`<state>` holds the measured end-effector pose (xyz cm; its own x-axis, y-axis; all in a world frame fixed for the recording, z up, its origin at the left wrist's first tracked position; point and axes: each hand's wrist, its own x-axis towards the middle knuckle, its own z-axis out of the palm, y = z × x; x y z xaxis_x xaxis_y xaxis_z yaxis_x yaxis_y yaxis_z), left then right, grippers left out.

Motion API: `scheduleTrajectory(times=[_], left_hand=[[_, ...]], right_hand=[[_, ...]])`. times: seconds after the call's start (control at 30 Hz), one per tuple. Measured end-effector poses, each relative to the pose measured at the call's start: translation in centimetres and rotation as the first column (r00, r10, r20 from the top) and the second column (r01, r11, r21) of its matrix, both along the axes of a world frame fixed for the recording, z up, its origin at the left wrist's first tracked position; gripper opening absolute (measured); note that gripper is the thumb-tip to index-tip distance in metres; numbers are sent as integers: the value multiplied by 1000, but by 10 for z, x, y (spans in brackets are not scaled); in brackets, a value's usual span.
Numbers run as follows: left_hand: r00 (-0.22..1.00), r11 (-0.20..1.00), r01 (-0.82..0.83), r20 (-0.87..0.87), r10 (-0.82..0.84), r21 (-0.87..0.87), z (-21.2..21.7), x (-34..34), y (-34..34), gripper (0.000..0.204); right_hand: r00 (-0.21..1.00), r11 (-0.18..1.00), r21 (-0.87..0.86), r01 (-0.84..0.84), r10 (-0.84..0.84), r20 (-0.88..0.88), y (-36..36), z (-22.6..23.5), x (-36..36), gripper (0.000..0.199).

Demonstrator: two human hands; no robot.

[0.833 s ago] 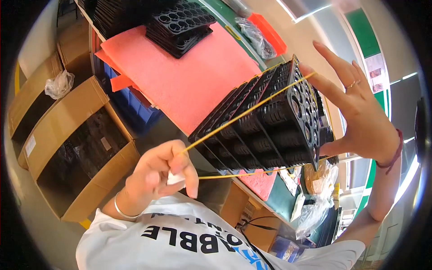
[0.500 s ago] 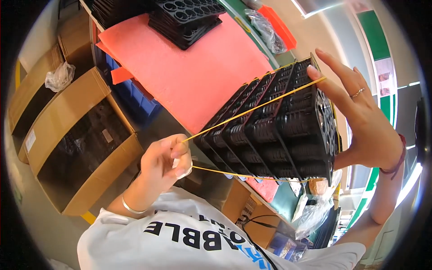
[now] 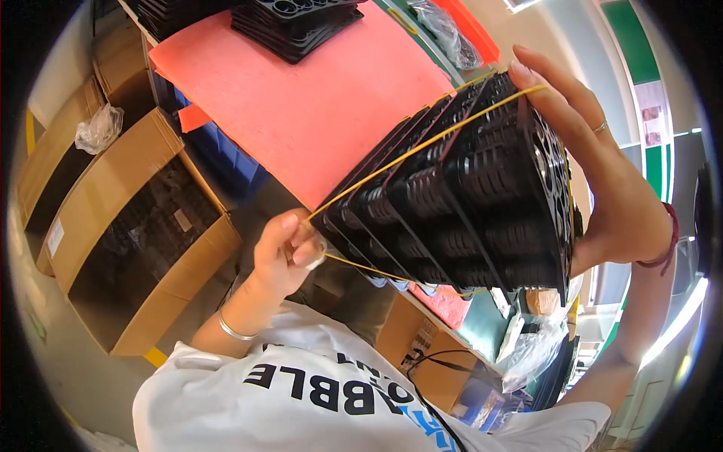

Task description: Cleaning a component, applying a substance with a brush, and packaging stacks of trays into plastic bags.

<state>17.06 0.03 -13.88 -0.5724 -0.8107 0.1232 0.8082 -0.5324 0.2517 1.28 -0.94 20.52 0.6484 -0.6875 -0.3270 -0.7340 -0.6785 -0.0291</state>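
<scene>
A block of stacked black plastic trays (image 3: 459, 203) is held up, tilted, over the pink-topped table. My right hand (image 3: 614, 177) grips its right end, with fingers over the upper edge and thumb at the lower corner. Yellow rubber bands run lengthwise along the block. One stretched rubber band (image 3: 399, 161) passes near my right fingertips and pulls out to my left hand (image 3: 285, 252). The left fingers are closed in a pinch on that band at the block's left end, and something white shows at a fingertip. Its lower strand runs back under the block.
More black trays (image 3: 297, 34) are stacked on the pink mat (image 3: 301, 105). Left of the table stand open cardboard boxes (image 3: 162, 248), one holding dark items, and a blue crate (image 3: 226, 158). A red bin (image 3: 471, 30) and clear plastic bags (image 3: 535, 350) lie around the table.
My left hand has moved a little up and right, nearer the block's left end, still pinching the band. The tray block appears slightly larger, its right end higher, with my right hand still on it.
</scene>
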Motion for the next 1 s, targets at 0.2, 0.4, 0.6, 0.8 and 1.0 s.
scheduleTrajectory(times=[0.2, 0.4, 0.6, 0.8, 1.0], left_hand=[[995, 995, -80, 68, 75, 65, 1, -10, 2, 24], [999, 986, -23, 53, 14, 167, -6, -27, 22, 26], [889, 945, -316, 323, 325, -82, 7, -44, 48, 31], [878, 909, -372, 248, 410, -188, 10, -50, 58, 32], [975, 980, -158, 135, 174, -120, -17, -26, 45, 28]], right_hand=[[992, 993, -36, -111, 113, 59, -4, -6, 0, 130], [954, 985, -147, -93, 131, 271, 3, 0, -30, 95], [924, 981, -188, -53, 120, 364, 3, 3, -53, 84], [889, 976, -216, -42, 134, 437, -2, -7, -41, 74], [858, 968, -248, -35, 156, 490, 15, 18, -82, 64]])
